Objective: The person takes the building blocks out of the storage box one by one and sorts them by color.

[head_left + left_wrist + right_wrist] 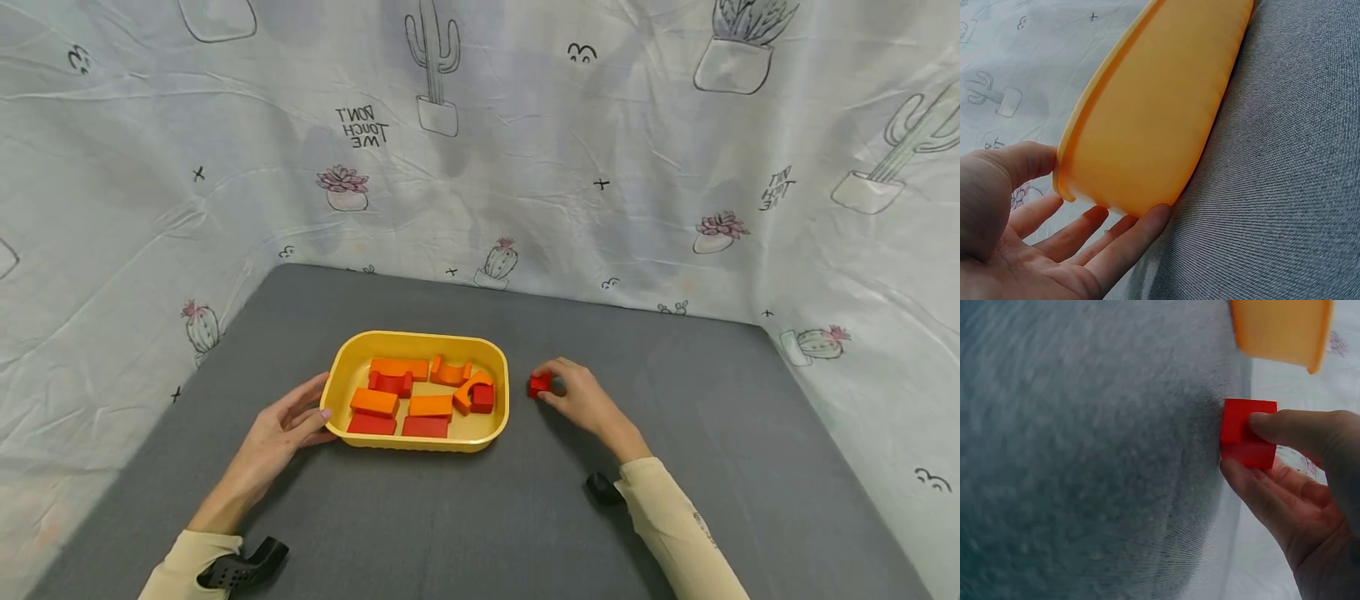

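A yellow plastic tray [491, 417] sits on the grey cloth, holding several red and orange toy blocks. My left hand [273, 437] holds the tray's left end. In the left wrist view, its thumb touches the rim and the fingertips lie against the outer wall [1141, 119]. Right of the tray, my right hand [581, 400] pinches a small red block [1241, 434] between thumb and fingers, at the cloth's surface. Inside the tray lie orange rectangular blocks [400, 368], red rectangular blocks [425, 427], orange arched pieces [450, 372] and a red arched piece [390, 384].
A grey cloth [465, 517] covers the table. Behind it and along both sides hangs a pale curtain [525, 150] printed with cacti. Black straps are on both wrists, the left strap [243, 567] at the near edge of the view.
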`<state>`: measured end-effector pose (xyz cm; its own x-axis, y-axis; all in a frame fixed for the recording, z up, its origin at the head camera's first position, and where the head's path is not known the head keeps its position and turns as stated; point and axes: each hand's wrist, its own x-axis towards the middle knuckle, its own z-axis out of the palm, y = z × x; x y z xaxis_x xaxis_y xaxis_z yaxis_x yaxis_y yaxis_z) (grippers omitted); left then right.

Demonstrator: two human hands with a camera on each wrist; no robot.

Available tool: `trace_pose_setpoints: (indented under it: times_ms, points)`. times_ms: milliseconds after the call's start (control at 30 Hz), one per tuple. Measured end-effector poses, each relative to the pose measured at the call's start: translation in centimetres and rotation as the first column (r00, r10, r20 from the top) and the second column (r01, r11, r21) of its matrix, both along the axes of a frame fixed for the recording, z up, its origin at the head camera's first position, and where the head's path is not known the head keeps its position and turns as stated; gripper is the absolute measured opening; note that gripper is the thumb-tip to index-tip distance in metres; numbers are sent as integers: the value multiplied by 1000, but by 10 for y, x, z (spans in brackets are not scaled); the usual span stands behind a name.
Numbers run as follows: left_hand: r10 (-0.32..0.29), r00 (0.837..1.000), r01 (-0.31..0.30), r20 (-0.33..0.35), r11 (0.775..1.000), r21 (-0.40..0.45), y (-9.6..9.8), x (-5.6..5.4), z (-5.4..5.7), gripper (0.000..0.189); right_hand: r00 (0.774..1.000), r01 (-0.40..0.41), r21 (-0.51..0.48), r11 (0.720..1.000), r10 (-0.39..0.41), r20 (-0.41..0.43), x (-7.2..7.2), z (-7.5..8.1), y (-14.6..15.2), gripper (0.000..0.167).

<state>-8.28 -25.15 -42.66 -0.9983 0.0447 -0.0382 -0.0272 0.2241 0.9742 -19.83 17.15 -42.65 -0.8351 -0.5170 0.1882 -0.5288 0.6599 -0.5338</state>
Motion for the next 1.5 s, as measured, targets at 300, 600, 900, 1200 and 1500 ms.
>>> trace_pose_setpoints:
  times_ms: [300,600,900,1200,1500]
  points:
    - [2,1000,-2,-18,1000,-4,-2,4,-1,63,996,19,-4,1000,-20,-84,6,19,-9,31]
    - [-1,1000,0,-19,1000,-18,0,1,0,64,972,-36,45,998,46,-230,29,48,-53,34]
    - [-2,1000,2,-12,1000,10,0,1,-2,64,966,-57,299,952,128,-224,27,41,-85,34]
    - [18,1000,-18,-2,1000,26,-1,3,-3,63,979,-86,344,935,144,-147,29,35,-99,33]
    - [26,1000,-26,0,1000,13,0,1,-4,64,973,8,576,817,128,-195,29,39,-112,28]
